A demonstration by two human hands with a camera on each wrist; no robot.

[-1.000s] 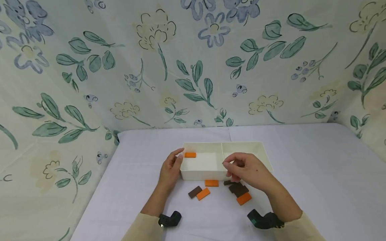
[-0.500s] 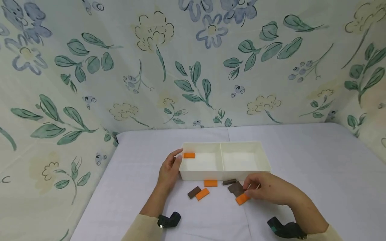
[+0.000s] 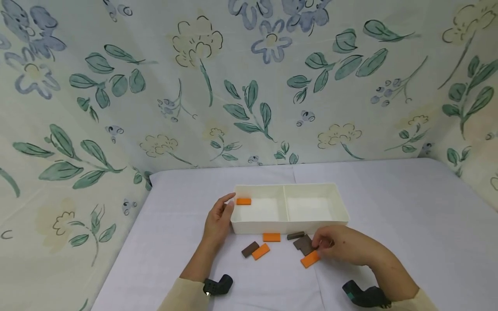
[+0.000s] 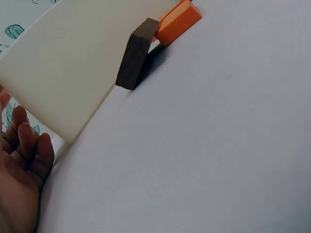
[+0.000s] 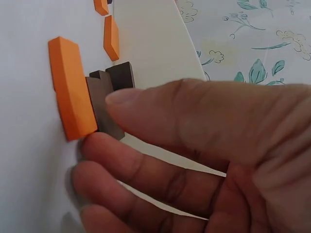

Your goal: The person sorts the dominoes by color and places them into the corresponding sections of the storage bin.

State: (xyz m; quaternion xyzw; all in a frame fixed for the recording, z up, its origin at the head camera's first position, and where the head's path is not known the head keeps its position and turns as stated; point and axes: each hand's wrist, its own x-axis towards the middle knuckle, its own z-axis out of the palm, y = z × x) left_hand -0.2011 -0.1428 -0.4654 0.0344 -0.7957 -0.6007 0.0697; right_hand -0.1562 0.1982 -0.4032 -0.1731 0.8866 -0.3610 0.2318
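My left hand (image 3: 218, 220) rests against the left end of a white two-compartment tray (image 3: 272, 228), fingertips at its side. In the left wrist view its loosely bent fingers (image 4: 43, 153) stand by the tray's corner. My right hand (image 3: 346, 246) is low at the tray's front right, over a small group of blocks. In the right wrist view its thumb overlaps a dark brown block (image 5: 108, 116), and the index fingertip lies at the end of an orange block (image 5: 73, 92). Thumb and index are apart. A single orange block (image 3: 244, 201) lies in the left compartment.
In front of the tray lie another orange block (image 3: 271, 237), a brown block (image 3: 250, 249) touching an orange block (image 3: 261, 252), and a thin dark block (image 3: 295, 235) near the front wall. A white cloth covers the table (image 3: 186, 194); a floral curtain (image 3: 218, 108) hangs behind.
My right hand has moved from above the tray's middle down and right to the blocks in front. The orange block by it has shifted slightly. My left hand stays at the tray.
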